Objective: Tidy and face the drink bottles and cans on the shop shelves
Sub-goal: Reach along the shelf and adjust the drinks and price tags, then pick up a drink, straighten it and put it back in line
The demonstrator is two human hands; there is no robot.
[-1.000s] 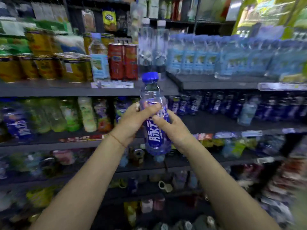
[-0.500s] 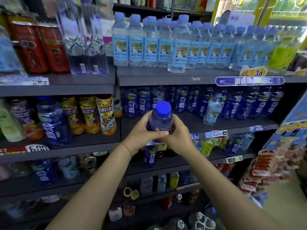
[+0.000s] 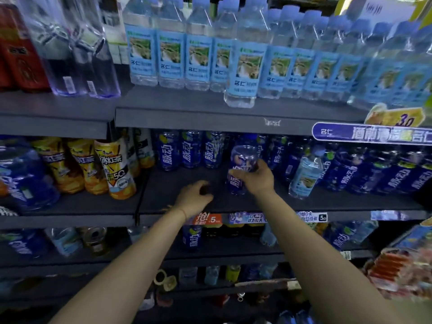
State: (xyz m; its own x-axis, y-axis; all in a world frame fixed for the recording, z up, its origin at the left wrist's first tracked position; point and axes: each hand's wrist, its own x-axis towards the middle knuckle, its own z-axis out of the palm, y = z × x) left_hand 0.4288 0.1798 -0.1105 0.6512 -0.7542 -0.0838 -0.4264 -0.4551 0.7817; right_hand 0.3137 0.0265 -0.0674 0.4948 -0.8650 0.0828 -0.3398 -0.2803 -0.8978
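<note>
My right hand [image 3: 256, 177] grips a dark blue drink bottle [image 3: 240, 160] with white lettering, standing on the middle shelf [image 3: 177, 206] in front of a row of matching blue bottles [image 3: 190, 149]. My left hand [image 3: 194, 197] hovers just left of it over the shelf, fingers curled, holding nothing. A pale blue water bottle [image 3: 305, 174] stands out of place among more dark blue bottles [image 3: 395, 176] to the right.
The top shelf carries a row of pale blue water bottles [image 3: 198, 54], one [image 3: 245, 71] pulled forward. Orange tea bottles [image 3: 117, 169] stand at left. Price tags [image 3: 252, 217] line the shelf edge. Lower shelves hold mixed drinks and cans [image 3: 95, 239].
The blue bottle went from both hands in front of me onto the middle shelf. My left hand let go and drew back; my right still holds it.
</note>
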